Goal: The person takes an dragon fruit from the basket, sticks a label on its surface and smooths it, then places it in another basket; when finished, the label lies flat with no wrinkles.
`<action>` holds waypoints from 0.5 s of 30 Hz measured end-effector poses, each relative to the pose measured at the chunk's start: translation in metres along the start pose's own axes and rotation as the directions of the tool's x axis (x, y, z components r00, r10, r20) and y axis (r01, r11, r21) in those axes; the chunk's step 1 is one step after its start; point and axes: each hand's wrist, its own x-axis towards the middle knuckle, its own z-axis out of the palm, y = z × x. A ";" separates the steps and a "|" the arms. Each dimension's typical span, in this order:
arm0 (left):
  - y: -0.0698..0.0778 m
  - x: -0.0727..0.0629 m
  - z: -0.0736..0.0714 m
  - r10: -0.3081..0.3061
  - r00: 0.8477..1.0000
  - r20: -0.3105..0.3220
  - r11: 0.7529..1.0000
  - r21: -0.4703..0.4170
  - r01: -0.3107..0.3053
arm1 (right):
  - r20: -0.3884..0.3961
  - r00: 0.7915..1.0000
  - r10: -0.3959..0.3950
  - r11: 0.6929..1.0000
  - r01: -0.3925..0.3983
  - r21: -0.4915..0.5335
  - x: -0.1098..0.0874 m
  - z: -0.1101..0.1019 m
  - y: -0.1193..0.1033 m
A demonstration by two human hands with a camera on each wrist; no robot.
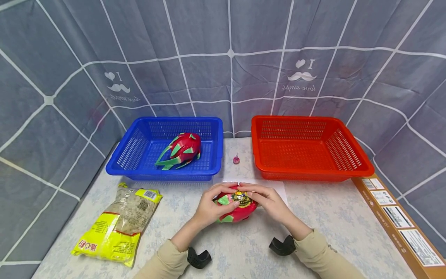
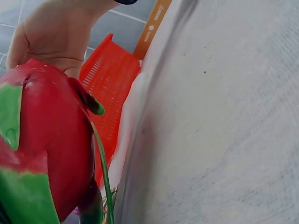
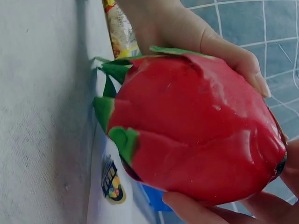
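A red dragon fruit with green scales is between my two hands, over the near middle of the table. On its upper side sits a black and gold label. My left hand grips the fruit's left end, the thumb lying across its top by the label. From the other end my right hand holds it, fingers curved over the far side and the thumb at the label's edge. The right wrist view shows the fruit's smooth red flank, with the left thumb above and right fingertips below.
A blue basket with another dragon fruit stands behind left, a red basket behind right. Between them lies a small pink-wrapped item. White sheet under the hands carries another label. Yellow bag left, long carton right.
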 end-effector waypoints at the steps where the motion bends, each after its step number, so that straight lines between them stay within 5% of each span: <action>1: 0.000 0.000 0.000 0.014 1.000 -0.007 1.000 0.006 -0.014 | 0.001 1.000 0.011 1.000 -0.011 0.016 0.000 0.000 -0.001; 4: 0.014 0.003 0.000 0.041 0.999 -0.022 0.999 0.017 -0.041 | -0.006 1.000 0.019 1.000 -0.019 0.025 -0.001 0.000 -0.002; 15: 0.011 0.002 -0.002 -0.020 0.998 -0.058 0.995 -0.096 0.014 | -0.122 0.990 -0.072 0.997 0.069 -0.023 -0.001 0.009 0.000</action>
